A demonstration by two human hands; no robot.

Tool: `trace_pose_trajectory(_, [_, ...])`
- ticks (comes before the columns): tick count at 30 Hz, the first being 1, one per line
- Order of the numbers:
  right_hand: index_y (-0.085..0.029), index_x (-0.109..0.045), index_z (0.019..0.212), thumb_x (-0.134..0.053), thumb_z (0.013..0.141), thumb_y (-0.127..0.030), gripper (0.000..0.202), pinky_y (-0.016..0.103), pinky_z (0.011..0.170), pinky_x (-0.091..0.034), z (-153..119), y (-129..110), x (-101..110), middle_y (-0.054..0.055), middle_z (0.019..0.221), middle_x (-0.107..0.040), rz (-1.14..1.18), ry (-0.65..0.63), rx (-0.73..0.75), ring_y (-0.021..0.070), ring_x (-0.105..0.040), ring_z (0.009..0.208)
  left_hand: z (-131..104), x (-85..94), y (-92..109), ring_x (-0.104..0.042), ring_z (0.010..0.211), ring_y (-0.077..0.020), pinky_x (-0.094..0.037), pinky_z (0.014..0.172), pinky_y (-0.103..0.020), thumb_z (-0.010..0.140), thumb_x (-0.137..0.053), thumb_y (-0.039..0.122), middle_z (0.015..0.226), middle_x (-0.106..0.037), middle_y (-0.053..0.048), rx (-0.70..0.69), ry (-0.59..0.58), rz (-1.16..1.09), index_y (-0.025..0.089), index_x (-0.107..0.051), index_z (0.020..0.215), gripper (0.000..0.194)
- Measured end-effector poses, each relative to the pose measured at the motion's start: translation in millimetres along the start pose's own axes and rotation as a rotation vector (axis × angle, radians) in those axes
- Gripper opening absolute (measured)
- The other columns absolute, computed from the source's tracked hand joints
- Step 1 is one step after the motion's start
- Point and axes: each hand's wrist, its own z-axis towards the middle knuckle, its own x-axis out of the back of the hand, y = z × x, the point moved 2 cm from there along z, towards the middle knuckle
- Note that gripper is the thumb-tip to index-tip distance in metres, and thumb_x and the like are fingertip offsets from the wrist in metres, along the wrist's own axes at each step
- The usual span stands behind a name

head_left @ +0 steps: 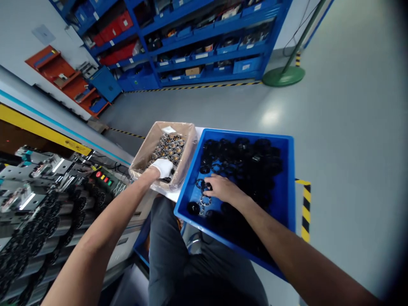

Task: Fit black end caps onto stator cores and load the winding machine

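Observation:
My left hand, in a white glove, reaches into the lined carton at the centre left. Its fingers curl down at the near end, and what they hold is hidden. Beyond the hand, metal ring-shaped cores with copper-coloured insides stand in rows. My bare right hand is low inside the blue tray, fingers bent together at a black ring-shaped part. More black rings lie loose just below the fingertips. Dark round parts are heaped over the tray's middle and right.
At the left stands a machine with a yellow panel, a button box and stacked metal cylinders with black ends. Blue shelving holds bins at the back. A green round stand base rests on the floor.

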Motion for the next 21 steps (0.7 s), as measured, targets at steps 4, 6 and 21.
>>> trace_pose_trajectory(4, [-0.016, -0.075, 0.119, -0.075, 0.111, -0.031, 0.017, 0.047, 0.108, -0.060, 2, 4, 0, 0.009, 0.126, -0.073, 0.030, 0.081, 0.016, 0.0256, -0.071, 0.119, -25, 31.4, -37, -0.068, 0.135, -0.0316, -0.053, 0.126, -0.057, 0.102, -0.083, 0.043, 0.137, -0.072, -0.015, 0.080, 0.216, -0.252, 0.014, -0.077, 0.124, 0.037])
trace_pose_trajectory(6, [-0.016, -0.074, 0.124, -0.075, 0.110, -0.030, 0.020, 0.046, 0.107, -0.061, 4, 7, 0, 0.010, 0.130, -0.072, 0.053, 0.122, 0.023, 0.0252, -0.070, 0.118, -45, 43.3, -49, -0.063, 0.143, -0.0337, -0.047, 0.132, -0.057, 0.095, -0.078, 0.039, 0.145, -0.068, -0.019, 0.120, 0.383, -0.427, 0.012, -0.076, 0.127, 0.042])
trace_pose_trajectory(21, [-0.019, -0.083, 0.106, -0.068, 0.111, -0.037, 0.024, 0.045, 0.115, -0.058, -22, -25, 22, 0.014, 0.134, -0.078, 0.213, 0.385, 0.230, 0.0284, -0.077, 0.122, -228, -107.5, 57, -0.074, 0.073, -0.0225, -0.046, 0.047, -0.027, 0.090, -0.077, 0.088, 0.112, -0.078, -0.011, 0.162, 0.558, -1.962, 0.023, -0.060, 0.134, 0.080])
